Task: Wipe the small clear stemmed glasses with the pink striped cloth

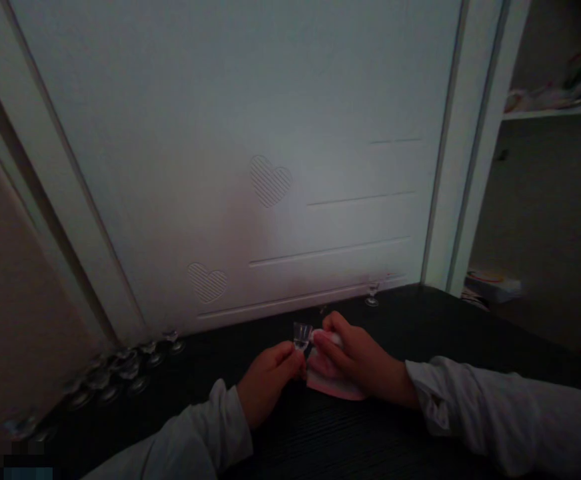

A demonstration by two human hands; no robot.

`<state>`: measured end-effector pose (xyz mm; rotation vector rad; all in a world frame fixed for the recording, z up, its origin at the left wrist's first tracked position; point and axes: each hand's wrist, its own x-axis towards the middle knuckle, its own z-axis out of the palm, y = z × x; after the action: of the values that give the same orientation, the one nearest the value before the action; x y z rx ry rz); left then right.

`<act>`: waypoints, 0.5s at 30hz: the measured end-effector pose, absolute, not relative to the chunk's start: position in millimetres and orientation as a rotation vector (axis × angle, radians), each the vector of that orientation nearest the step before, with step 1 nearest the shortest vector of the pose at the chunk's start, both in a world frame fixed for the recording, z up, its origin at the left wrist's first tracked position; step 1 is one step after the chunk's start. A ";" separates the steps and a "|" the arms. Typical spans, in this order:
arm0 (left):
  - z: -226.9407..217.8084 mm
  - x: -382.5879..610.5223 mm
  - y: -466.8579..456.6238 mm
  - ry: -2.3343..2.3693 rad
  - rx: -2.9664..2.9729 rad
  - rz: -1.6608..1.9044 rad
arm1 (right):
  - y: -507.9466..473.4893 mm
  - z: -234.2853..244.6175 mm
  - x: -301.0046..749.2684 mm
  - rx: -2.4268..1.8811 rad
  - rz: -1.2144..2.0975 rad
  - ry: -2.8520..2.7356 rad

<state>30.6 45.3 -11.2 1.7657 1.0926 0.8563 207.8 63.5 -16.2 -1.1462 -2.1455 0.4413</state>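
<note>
Over the middle of a black table, my left hand (270, 377) pinches a small clear stemmed glass (302, 335) low down, its bowl upright above the fingertips. The stem and foot are hidden by the fingers. My right hand (358, 353) is closed on a pink and white cloth (333, 383), which hangs below the fingers. A bunched part of the cloth is beside the glass bowl, at its right side; whether it touches the glass I cannot tell.
Several small stemmed glasses (126, 368) stand along the table's left edge. Another single glass (372, 293) stands at the back right. A white panel (350, 80) with carved hearts rises behind the black table (420, 320). Shelves with items (555, 115) are at the right.
</note>
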 end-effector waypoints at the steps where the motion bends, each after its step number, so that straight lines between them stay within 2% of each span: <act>1: -12.2 29.3 47.0 1.101 1.742 0.896 | 63.5 -15.3 207.6 -1.154 0.489 -2.120; 9: -15.1 22.1 55.0 1.136 1.565 1.084 | 46.0 -5.1 206.3 -1.029 0.475 -2.361; 15: -15.3 18.1 56.2 1.268 1.690 1.146 | 62.6 -17.2 201.8 -1.019 0.926 -2.056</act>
<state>18.1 56.2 -15.3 1.6903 1.2682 1.1458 201.8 62.6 -17.2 -1.0187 -2.0557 0.9262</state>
